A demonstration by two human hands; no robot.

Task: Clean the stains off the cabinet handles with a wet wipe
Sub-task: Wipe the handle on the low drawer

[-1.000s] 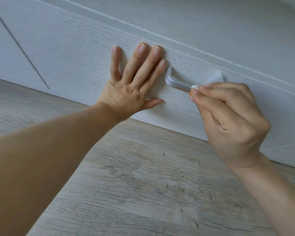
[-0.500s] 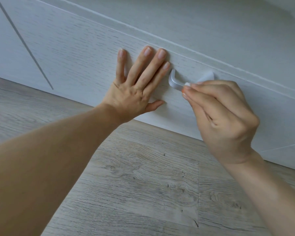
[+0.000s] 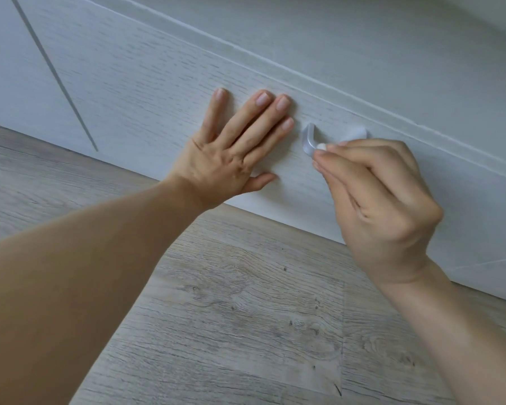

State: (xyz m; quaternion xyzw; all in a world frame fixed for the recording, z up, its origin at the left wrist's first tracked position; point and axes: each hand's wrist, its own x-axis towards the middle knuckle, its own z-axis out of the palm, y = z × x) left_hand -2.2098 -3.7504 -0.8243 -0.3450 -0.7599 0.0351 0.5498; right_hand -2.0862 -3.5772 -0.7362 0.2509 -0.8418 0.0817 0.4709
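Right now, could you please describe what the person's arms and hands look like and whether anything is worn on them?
Both forearms are bare, with no sleeves in view. The left hand and right hand wear no gloves, and no rings, watch or bracelet show. The fingernails are short and look unpainted. No markings are visible on either arm.

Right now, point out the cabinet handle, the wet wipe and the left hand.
cabinet handle [image 3: 309,138]: head view, on its bent metal end left of the fingers.
wet wipe [image 3: 356,133]: head view, on the white fold above the fingers.
left hand [image 3: 225,168]: head view, on its back.
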